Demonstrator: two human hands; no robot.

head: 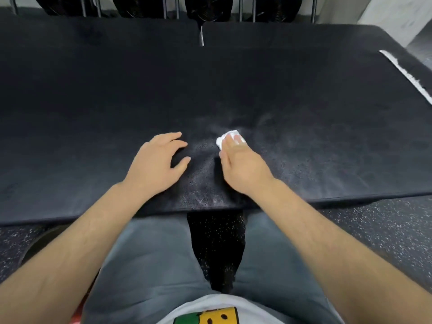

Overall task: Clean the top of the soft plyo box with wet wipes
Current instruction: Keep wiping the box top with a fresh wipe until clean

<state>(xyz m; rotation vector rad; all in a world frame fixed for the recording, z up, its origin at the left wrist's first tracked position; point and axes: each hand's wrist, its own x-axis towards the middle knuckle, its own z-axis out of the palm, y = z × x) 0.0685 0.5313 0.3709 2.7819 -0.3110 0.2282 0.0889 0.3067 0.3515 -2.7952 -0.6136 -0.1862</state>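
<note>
The wipe (225,137) is pressed under the flat right hand (240,164), left hand (159,160) spread beside it; overlapping strokes are advised

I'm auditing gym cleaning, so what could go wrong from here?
1. The wet wipe is small and bunched under the right hand, while the soft plyo box top is wide; far areas may be missed.
2. The left hand rests on the top beside the shiny patch and could smudge it.
</note>
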